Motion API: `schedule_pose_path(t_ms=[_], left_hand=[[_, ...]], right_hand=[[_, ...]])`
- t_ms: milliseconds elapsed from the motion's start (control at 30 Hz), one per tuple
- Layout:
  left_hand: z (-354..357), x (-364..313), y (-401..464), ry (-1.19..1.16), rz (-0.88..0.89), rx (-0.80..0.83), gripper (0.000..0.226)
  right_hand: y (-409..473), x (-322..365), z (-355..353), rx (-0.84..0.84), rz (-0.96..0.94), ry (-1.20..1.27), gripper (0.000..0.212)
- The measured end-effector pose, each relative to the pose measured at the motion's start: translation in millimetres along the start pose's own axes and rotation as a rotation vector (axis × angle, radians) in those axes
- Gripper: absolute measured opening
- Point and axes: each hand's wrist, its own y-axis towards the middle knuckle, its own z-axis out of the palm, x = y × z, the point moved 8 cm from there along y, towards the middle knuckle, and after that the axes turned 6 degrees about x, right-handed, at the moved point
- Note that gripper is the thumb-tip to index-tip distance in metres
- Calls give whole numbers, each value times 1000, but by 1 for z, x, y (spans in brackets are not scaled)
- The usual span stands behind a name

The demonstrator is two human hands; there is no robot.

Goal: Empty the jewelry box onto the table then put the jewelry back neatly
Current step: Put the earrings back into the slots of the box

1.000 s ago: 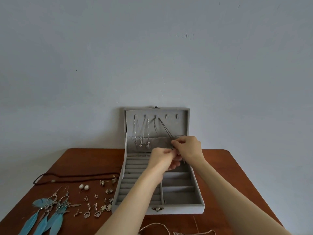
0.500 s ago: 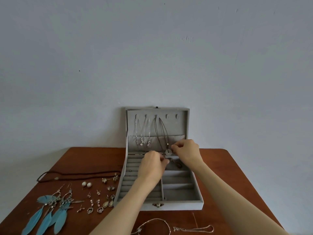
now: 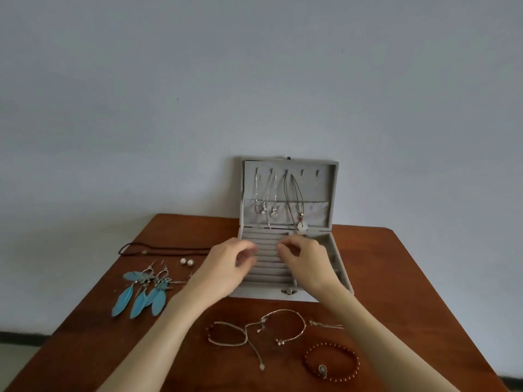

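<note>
Grey box: jewelry box (image 3: 325, 193) sits open at the far middle of the wooden table (image 3: 396, 278), lid upright against the wall.
Left hand: left hand (image 3: 226, 267) hovers over the near-left part of the tray, fingers loosely curled, nothing held.
Right hand: right hand (image 3: 304, 261) hovers beside it over the tray middle, fingers loosely curled, nothing visibly held; fingertips blurred.
Hand spacing: fingertips close together, not touching.
Lid contents: silver chain necklaces (image 3: 266, 202) hang from the left hooks; cord necklace with pale ring pendant (image 3: 301, 226) hangs from the middle hook, pendant low at the lid's bottom edge.
Tray: ring-roll slots (image 3: 267, 260) on the left, square compartments (image 3: 332, 258) on the right; no jewelry seen in them, part hidden by the hands.
Table left: blue feather earrings (image 3: 141, 292), pearl studs (image 3: 186, 261), dark cord necklace (image 3: 158, 250).
Table near: braided bracelets (image 3: 254, 329), red bead bracelet (image 3: 331, 363), thin chain (image 3: 325, 324).
</note>
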Motion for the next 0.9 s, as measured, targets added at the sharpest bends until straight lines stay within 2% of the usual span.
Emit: schedule_pose_path(t_ms=[200,333,467,600,800,900], left_hand=[[-43,64,-30,218,-159,-99,27],[-61,100,-33,198,-248,-162,26],[-66,122,-33,168,-261,-194,28],[-60,125,-29,217,-229,-141,34],[-47,133,-27,292,-237,-67,34],[-48,134,-27,279,-255,-85,31]], right_hand=[[3,45,57,162,-109,-152,21],[18,69,89,222,-183,-260,24],[33,86,126,289,-287,-495,31],[46,89,149,319,-307,-654,32],[52,86,163,334,-275,-671,30],[51,84,164,316,-285,-672,29]])
